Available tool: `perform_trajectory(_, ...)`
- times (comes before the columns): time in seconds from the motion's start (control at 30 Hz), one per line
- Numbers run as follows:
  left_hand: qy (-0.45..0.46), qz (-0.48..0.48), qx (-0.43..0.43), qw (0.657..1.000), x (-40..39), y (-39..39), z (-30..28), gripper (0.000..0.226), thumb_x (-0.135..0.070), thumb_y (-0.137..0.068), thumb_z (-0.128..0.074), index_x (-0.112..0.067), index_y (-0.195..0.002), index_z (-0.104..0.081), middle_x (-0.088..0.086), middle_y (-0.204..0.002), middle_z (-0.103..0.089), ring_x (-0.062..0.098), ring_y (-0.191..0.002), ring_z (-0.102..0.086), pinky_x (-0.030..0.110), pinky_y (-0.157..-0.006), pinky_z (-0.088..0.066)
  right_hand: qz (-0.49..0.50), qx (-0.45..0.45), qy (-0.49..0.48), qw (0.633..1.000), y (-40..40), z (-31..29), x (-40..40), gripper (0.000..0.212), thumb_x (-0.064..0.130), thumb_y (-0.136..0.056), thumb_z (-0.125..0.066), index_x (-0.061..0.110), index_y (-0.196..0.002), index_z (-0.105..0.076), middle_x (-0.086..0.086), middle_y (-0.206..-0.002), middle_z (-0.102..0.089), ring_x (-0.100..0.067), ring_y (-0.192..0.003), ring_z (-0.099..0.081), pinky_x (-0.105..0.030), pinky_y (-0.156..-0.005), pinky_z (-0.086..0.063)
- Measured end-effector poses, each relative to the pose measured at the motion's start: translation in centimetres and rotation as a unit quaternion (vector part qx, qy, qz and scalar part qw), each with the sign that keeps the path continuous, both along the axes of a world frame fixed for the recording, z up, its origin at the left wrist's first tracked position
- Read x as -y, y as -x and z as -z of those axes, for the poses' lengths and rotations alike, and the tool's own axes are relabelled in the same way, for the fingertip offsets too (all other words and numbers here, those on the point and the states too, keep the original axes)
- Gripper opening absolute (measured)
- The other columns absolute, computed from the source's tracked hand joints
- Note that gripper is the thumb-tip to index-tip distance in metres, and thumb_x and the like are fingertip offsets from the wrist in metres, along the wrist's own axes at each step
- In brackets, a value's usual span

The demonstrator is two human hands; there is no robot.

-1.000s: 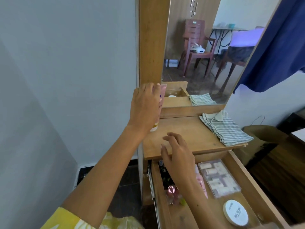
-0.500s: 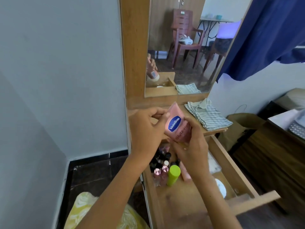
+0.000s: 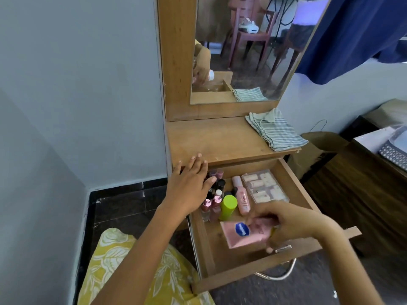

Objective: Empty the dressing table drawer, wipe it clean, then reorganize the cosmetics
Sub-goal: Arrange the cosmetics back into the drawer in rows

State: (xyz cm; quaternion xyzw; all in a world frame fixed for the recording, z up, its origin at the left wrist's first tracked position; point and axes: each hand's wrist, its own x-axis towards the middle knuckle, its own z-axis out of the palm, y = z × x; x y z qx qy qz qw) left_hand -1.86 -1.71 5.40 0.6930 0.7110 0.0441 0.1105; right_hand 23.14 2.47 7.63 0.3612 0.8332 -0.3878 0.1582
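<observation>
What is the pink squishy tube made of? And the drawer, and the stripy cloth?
The pink tube looks like soft plastic with a smooth, matte skin and a flat crimped end. The drawer looks like wood or wood-look board, with brown grain lines showing. The striped cloth seems woven cotton; it folds and wrinkles softly.

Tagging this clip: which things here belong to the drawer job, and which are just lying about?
Job: open wooden drawer; pink squeeze tube held by right hand; small nail polish bottles; clear plastic box; striped cloth.
Lying about: blue curtain; yellow leaf-print fabric.

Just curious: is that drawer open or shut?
Open: the drawer is pulled out, with bottles visible inside.
</observation>
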Motion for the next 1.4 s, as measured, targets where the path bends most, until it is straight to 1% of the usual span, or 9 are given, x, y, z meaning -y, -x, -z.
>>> perform_trajectory(0.13,0.004,0.001,-0.008,1.0,-0.1,0.0,0.7,0.061,-0.049,-0.098,-0.012,-0.017,-0.149,-0.001,0.002,-0.156,0.013,0.014,-0.143,0.009,0.041,-0.115,0.005,-0.026,0.008,0.009,1.0,1.5,2.5,0.0,0.053,0.02,-0.066,-0.081,0.051,-0.099,-0.055,0.034,-0.103,-0.05,0.018,-0.097,-0.047,-0.002,-0.069,-0.043)
perform_trajectory(0.27,0.005,0.002,-0.005,1.0,-0.2,0.1,0.8,0.061,-0.05,-0.098,-0.012,-0.018,-0.149,0.0,0.001,-0.156,0.014,0.013,-0.143,0.01,0.04,-0.114,0.007,-0.034,0.007,0.0,0.999,2.4,4.3,0.2,0.055,0.024,-0.063,-0.084,0.047,-0.105,-0.057,0.035,-0.102,-0.05,0.019,-0.094,-0.046,0.002,-0.069,-0.039)
perform_trajectory(0.37,0.001,-0.004,-0.013,1.0,-0.2,-0.1,0.9,0.062,-0.05,-0.098,-0.011,-0.018,-0.149,0.002,0.0,-0.155,0.015,0.013,-0.143,0.01,0.04,-0.114,0.006,-0.043,-0.018,0.012,0.999,2.7,5.1,0.2,0.051,0.027,-0.066,-0.084,0.041,-0.11,-0.062,0.036,-0.105,-0.054,0.018,-0.099,-0.049,-0.002,-0.079,-0.04)
perform_trajectory(0.47,-0.007,-0.014,-0.03,0.999,-0.1,-0.4,1.1,0.062,-0.05,-0.098,-0.011,-0.018,-0.149,0.004,0.001,-0.155,0.017,0.014,-0.143,0.011,0.04,-0.114,0.007,-0.036,-0.042,-0.016,0.998,2.6,5.9,0.3,0.04,0.024,-0.069,-0.081,0.035,-0.105,-0.068,0.023,-0.112,-0.063,0.005,-0.104,-0.054,-0.012,-0.09,-0.042)
perform_trajectory(0.63,-0.02,-0.035,-0.053,0.998,0.2,-1.4,1.5,0.063,-0.047,-0.099,-0.012,-0.015,-0.147,0.012,0.005,-0.153,0.024,0.018,-0.142,0.017,0.038,-0.114,0.008,-0.075,0.0,-0.107,0.991,2.9,6.7,0.8,0.034,0.021,-0.074,-0.074,0.035,-0.105,-0.07,0.015,-0.118,-0.062,-0.009,-0.106,-0.056,-0.026,-0.089,-0.045)
perform_trajectory(0.73,-0.023,-0.044,-0.064,0.997,0.3,-1.7,1.7,0.063,-0.046,-0.099,-0.013,-0.015,-0.146,0.014,0.006,-0.152,0.026,0.019,-0.141,0.019,0.038,-0.114,0.008,-0.087,0.01,-0.116,0.989,2.6,6.5,1.0,0.036,0.015,-0.078,-0.07,0.035,-0.108,-0.068,0.017,-0.125,-0.06,-0.008,-0.11,-0.056,-0.026,-0.094,-0.045)
perform_trajectory(0.83,-0.028,-0.048,-0.067,0.996,0.2,-1.8,1.8,0.062,-0.046,-0.099,-0.012,-0.014,-0.146,0.015,0.006,-0.151,0.027,0.019,-0.141,0.02,0.038,-0.113,0.009,0.016,-0.021,-0.095,0.995,0.8,5.4,0.3,0.029,0.012,-0.079,-0.072,0.031,-0.101,-0.073,0.017,-0.117,-0.065,0.002,-0.107,-0.058,-0.017,-0.097,-0.044)
perform_trajectory(1.0,-0.035,-0.053,-0.073,0.995,0.2,-2.0,2.1,0.063,-0.047,-0.099,-0.012,-0.014,-0.146,0.016,0.006,-0.151,0.028,0.02,-0.141,0.019,0.038,-0.113,0.009,0.168,0.097,-0.269,0.944,-1.9,5.7,-0.7,0.019,0.021,-0.085,-0.068,0.036,-0.097,-0.07,0.017,-0.106,-0.065,-0.008,-0.098,-0.059,-0.022,-0.08,-0.049)
perform_trajectory(1.4,-0.041,-0.061,-0.065,0.995,0.1,-2.1,2.3,0.063,-0.047,-0.099,-0.011,-0.015,-0.145,0.016,0.006,-0.151,0.028,0.019,-0.141,0.02,0.039,-0.113,0.009,0.282,0.194,-0.204,0.917,-1.2,6.3,-2.4,0.024,0.012,-0.081,-0.072,0.022,-0.102,-0.066,-0.004,-0.115,-0.055,-0.02,-0.094,-0.06,-0.031,-0.083,-0.053)
